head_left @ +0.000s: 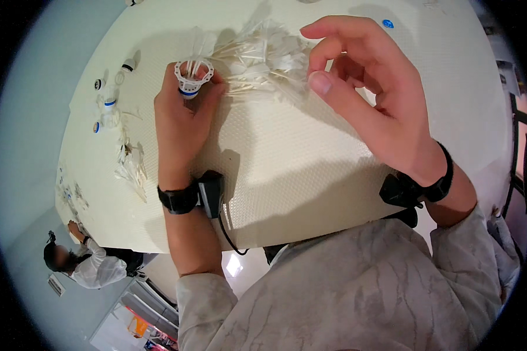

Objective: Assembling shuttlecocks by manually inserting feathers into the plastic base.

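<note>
Your left hand (175, 117) is gripping a white cup-shaped piece (189, 87) with a toothed ring rim and a blue band, upright above the table (287, 158), left of the feather pile (269, 55). A few white feathers (199, 44) are standing up from the piece's mouth. Your right hand (386, 96) is hovering at the pile's right side, fingers loosely curled, index fingertip spreading well away from the thumb. A small blue disc (388, 24) is lying beyond it.
</note>
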`<state>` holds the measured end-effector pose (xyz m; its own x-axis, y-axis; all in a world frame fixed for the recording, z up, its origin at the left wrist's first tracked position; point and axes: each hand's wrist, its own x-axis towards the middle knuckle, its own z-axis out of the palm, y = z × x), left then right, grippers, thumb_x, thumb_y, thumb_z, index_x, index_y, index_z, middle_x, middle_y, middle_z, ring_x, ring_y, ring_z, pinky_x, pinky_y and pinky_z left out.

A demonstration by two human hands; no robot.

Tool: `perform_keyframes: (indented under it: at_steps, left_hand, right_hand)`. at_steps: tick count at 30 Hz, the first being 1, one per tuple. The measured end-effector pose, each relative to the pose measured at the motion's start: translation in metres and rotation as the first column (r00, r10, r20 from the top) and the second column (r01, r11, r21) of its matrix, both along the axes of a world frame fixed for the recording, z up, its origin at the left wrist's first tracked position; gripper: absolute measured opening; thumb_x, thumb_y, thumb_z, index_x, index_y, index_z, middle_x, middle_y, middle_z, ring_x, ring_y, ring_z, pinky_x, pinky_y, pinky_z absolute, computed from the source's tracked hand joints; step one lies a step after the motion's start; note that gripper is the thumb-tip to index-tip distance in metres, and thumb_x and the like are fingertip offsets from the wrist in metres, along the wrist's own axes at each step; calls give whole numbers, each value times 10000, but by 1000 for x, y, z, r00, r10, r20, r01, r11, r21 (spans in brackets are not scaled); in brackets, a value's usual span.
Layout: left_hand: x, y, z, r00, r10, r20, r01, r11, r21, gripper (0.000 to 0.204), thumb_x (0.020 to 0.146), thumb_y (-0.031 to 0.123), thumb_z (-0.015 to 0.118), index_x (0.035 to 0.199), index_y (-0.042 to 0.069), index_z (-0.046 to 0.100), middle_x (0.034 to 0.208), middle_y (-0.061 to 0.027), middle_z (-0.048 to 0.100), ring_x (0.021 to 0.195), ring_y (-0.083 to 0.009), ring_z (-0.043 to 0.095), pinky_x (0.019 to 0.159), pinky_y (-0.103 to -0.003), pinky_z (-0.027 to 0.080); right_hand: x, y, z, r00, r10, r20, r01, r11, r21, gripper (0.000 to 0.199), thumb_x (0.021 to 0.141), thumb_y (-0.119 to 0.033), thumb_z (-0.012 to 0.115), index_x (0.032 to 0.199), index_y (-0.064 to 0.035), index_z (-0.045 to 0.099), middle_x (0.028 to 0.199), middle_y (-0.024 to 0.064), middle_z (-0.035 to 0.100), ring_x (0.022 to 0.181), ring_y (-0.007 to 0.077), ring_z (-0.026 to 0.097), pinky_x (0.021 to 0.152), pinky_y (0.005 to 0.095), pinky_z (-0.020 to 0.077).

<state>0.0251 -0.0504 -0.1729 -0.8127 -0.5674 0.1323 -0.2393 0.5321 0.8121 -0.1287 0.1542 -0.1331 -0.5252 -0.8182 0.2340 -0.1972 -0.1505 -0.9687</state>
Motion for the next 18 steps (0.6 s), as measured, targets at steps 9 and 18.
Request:
perform_keyframes:
  at_steps: [9,18]
  left_hand:
    - [-3,0,-1,1000,17,0,-17,999,-44,188,872,19,700,1010,13,573,928,-51,681,875,-137,644,789,-279,514]
    - [-4,-9,-8,999,2,-34,-8,989,-149,143,892,43,672,993,6,577,886,-79,697,806,-142,643,762,-284,509]
  right_hand:
    - [-11,5,-7,995,70,-76,-60,991,121,260,944,-21,598,1202,-24,574,921,-19,582,792,36,504,693,185,397]
    - [-4,10,16,880,450,-155,-415,885,212,111,930,-66,616,1030,-34,652,823,16,649,683,73,590,605,217,451]
